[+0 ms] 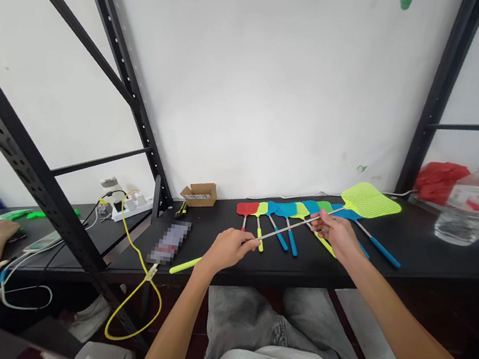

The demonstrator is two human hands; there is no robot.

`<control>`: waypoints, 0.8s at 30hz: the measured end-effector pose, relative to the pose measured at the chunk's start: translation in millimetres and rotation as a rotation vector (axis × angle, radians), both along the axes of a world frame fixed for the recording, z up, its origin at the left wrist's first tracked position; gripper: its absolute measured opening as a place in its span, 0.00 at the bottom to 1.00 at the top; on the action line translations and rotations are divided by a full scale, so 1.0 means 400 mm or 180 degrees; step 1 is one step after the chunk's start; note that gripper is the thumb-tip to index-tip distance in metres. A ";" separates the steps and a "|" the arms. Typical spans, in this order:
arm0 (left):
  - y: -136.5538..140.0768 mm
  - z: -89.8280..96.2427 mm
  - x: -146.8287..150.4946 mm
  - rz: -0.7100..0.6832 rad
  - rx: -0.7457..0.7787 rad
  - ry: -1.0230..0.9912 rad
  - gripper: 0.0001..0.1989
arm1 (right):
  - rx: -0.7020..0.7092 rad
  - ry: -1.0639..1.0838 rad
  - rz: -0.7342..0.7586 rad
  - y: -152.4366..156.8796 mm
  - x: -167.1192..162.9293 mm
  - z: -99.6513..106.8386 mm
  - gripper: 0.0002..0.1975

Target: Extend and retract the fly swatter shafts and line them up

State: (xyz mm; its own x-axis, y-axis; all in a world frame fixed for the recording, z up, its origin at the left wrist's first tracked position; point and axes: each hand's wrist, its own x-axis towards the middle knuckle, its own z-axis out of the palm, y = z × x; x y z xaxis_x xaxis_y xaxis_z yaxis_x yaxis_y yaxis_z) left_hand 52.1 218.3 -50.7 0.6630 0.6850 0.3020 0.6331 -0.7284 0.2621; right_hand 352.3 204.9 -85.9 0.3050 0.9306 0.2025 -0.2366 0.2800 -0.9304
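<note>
A yellow-green fly swatter (370, 201) with a long metal rod is held slantwise above the black table, its perforated head up to the right. My left hand (229, 251) is closed round it where rod and handle meet; the handle's end sticks out to the left. Fingers of my right hand (335, 235) pinch the rod close to the head. Behind and below lies a row of smaller fly swatters: a red one (247, 209), a yellow-green one (260, 239), several blue ones (292, 242) and a green head (324, 206). My right hand partly covers the row.
A phone (169, 242) with a yellow cable (133, 242) lies left, near a small open cardboard box (199, 194). A large water bottle (463, 213) and red plastic bag (440, 180) stand right. Black rack posts (438, 83) frame the table. Another person's hands (0, 231) are far left.
</note>
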 end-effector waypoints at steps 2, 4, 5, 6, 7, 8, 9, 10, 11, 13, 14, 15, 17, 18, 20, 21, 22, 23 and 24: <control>0.001 0.000 -0.001 -0.0001 -0.0023 0.0000 0.23 | -0.0020 0.0055 -0.0049 0.000 0.003 0.001 0.23; 0.002 -0.001 -0.003 0.0014 -0.0041 0.0016 0.23 | 0.0021 0.0170 -0.0103 0.001 0.010 0.003 0.22; 0.003 -0.002 -0.005 0.0040 -0.0044 0.0028 0.22 | 0.0054 0.0273 -0.0167 0.003 0.016 0.004 0.21; 0.003 -0.002 -0.007 0.0078 -0.0045 0.0041 0.22 | 0.0088 0.0395 -0.0250 0.004 0.024 0.004 0.20; 0.003 -0.002 -0.010 0.0120 -0.0043 0.0054 0.21 | 0.0112 0.0513 -0.0338 0.006 0.032 0.003 0.20; 0.003 -0.002 -0.013 0.0159 -0.0037 0.0069 0.21 | 0.0116 0.0604 -0.0415 0.008 0.040 0.002 0.19; 0.003 -0.001 -0.015 0.0196 -0.0023 0.0080 0.21 | 0.0103 0.0659 -0.0456 0.010 0.047 0.001 0.19; 0.002 0.000 -0.016 0.0224 -0.0009 0.0095 0.21 | 0.0077 0.0685 -0.0456 0.011 0.052 0.000 0.19; 0.000 0.001 -0.016 0.0241 0.0006 0.0111 0.21 | 0.0058 0.0698 -0.0427 0.012 0.054 -0.001 0.19; -0.004 0.004 -0.011 0.0251 0.0046 0.0126 0.21 | 0.0057 0.0715 -0.0328 0.011 0.049 -0.002 0.19; -0.007 0.005 -0.007 0.0250 0.0068 0.0126 0.21 | 0.0066 0.0700 -0.0260 0.010 0.041 -0.002 0.19; -0.010 0.005 -0.002 0.0246 0.0090 0.0121 0.21 | 0.0074 0.0655 -0.0187 0.008 0.032 -0.003 0.19; -0.016 0.005 0.008 0.0239 0.0124 0.0112 0.21 | 0.0061 0.0477 -0.0047 0.005 0.005 -0.006 0.20; -0.018 0.004 0.013 0.0239 0.0131 0.0114 0.21 | 0.0044 0.0367 0.0018 0.003 -0.011 -0.009 0.20; -0.022 0.002 0.019 0.0242 0.0130 0.0121 0.21 | 0.0007 0.0179 0.0159 0.000 -0.047 -0.017 0.21; -0.024 0.002 0.021 0.0241 0.0128 0.0127 0.21 | -0.0017 0.0124 0.0245 -0.002 -0.065 -0.022 0.21; -0.025 0.001 0.022 0.0236 0.0130 0.0133 0.21 | -0.0050 0.0090 0.0348 -0.005 -0.084 -0.027 0.21; -0.026 0.000 0.023 0.0227 0.0136 0.0138 0.21 | -0.0086 0.0070 0.0457 -0.007 -0.101 -0.032 0.21; -0.027 0.000 0.023 0.0214 0.0143 0.0141 0.21 | -0.0119 0.0048 0.0574 -0.010 -0.117 -0.037 0.21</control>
